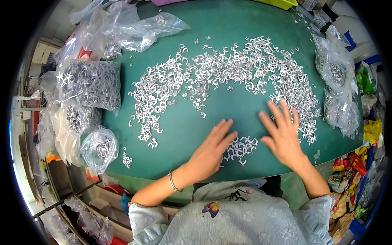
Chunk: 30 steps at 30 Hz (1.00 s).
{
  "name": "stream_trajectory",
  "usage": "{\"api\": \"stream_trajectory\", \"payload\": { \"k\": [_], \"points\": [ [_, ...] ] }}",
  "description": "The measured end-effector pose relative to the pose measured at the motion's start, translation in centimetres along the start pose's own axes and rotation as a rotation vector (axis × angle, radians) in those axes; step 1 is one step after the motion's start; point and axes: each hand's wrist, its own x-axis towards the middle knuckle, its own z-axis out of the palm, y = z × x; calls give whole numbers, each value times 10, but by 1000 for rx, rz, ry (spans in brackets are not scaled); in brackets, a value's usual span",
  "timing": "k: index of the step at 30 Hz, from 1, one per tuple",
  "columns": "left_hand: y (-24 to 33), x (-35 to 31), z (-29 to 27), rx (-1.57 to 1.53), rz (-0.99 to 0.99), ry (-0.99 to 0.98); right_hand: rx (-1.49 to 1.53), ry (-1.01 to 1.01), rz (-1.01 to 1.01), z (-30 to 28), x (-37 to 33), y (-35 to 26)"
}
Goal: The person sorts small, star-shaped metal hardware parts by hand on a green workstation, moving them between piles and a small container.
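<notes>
Small silver crescent-shaped metal pieces [241,149] lie in a little pile near the table's front edge, between my hands. My left hand [210,153] rests at the left side of this pile, fingers stretched out and partly covering it. To the right, my right hand [282,136] is spread flat-handed, its fingertips by the right end of a large arc of scattered silver pieces [228,65]. Many in the arc are crescents; small square-looking bits [200,98] are mixed in along its inner edge. Neither hand shows anything gripped.
On the left of the green table [163,163] stand a clear bag of silver star-like parts [87,83] and an open round plastic bag [100,150]. More filled bags [341,110] line the right edge. A few tiny bits [127,159] lie front left. A yellow tray [279,3] is at the back.
</notes>
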Motion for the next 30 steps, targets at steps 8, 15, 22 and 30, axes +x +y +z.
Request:
{"api": "stream_trajectory", "payload": {
  "k": [8, 15, 22, 30],
  "points": [
    [9, -13, 11, -3, -9, -99, 229, -281, -247, 10, -21, -28],
    [11, -11, 12, -98, -40, -97, 190, -336, -326, 11, -8, -30],
    [-20, 44, -24, 518, -136, 140, 157, -19, -195, -3, 62, -5],
    [-57, 69, -7, 744, -91, 156, 57, 2, -252, 24, 92, -3]
  ]
}}
